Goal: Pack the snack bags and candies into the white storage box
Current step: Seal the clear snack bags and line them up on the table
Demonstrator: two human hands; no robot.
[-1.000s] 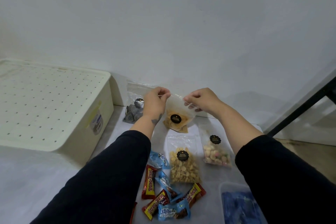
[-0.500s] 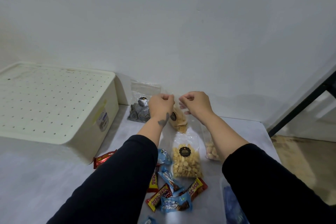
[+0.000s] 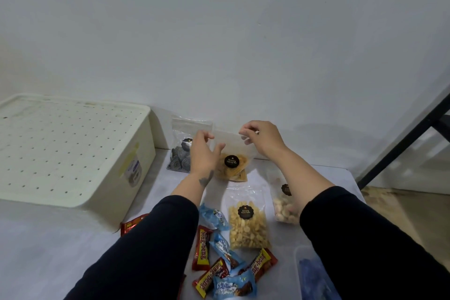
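Head view: chip bag (image 3: pixel 232 153) upright; right hand (image 3: pixel 264 140) fingers pinch top corner, left hand (image 3: pixel 203 153) fingers spread, touching left edge.

Landmark: white cloth-covered tabletop (image 3: pixel 48 251). Behind it, plain pale painted wall (image 3: pixel 219 31), small dark mark near wall's upper right. Right of tabletop, black metal bar (image 3: pixel 399 143) leaning diagonally. On tabletop's near right corner, clear plastic container (image 3: pixel 298 260) with blue contents, cut by frame edge. Beyond tabletop's right edge, beige floor (image 3: pixel 401 214).
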